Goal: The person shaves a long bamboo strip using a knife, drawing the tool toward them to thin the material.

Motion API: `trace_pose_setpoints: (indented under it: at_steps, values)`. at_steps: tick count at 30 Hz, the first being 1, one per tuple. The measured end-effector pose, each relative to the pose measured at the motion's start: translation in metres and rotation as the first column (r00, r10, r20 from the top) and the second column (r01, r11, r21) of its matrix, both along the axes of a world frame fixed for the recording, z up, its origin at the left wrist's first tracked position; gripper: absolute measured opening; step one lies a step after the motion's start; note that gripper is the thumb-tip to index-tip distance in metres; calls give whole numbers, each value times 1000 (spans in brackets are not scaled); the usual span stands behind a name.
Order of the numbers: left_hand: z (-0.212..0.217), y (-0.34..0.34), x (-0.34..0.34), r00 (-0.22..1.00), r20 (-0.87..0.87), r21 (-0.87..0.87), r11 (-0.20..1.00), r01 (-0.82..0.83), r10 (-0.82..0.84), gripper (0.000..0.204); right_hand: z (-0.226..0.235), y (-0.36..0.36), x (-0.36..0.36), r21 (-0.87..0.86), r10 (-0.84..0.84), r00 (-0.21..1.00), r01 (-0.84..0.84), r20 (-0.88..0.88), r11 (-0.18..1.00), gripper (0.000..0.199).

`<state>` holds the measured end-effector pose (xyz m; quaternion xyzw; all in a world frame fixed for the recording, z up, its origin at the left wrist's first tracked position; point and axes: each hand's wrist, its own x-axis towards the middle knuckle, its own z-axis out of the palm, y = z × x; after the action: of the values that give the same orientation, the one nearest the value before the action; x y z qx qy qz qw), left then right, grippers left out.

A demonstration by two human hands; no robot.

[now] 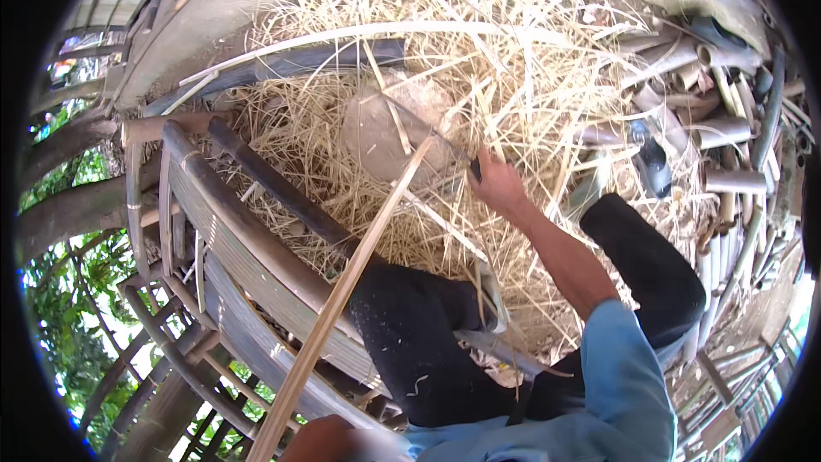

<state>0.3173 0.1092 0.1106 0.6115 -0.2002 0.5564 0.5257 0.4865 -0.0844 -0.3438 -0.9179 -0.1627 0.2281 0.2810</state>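
Note:
A long, pale bamboo strip [342,291] slants from the lower edge up to the round chopping block [368,141]. My left hand [318,440] is closed around its near end, partly cut off by the lower edge. In my right hand [499,181] is the dark handle of a long, thin-bladed knife [413,116]. The blade points up and left over the block and meets the strip's far tip; whether it has entered the bamboo cannot be made out. My right fingers are wrapped round the handle.
Loose bamboo shavings [513,60] surround the block. A slatted bamboo bench [248,231] stands at left, with a dark pole [282,192] beside it. Cut bamboo tubes [727,131] are heaped at right. A long split piece [385,28] arches across the far side.

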Motion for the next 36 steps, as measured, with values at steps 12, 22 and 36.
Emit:
trace_pose_setpoints:
  at_steps: [12, 22, 36]
  values:
    - [33, 2, -21, 975, -54, -302, 934, 192, -218, 45, 49, -4, -43, 87, -63, 998, 60, 28, 994, 35]
    - [26, 29, -22, 962, -161, -273, 927, -258, 220, 45, 177, 36, -77, 510, 89, 926, -280, 367, 813, 25]
    - [18, 32, -28, 895, -164, -194, 876, -442, 415, 44, 123, 39, -63, 485, 47, 967, -167, 250, 859, 25]
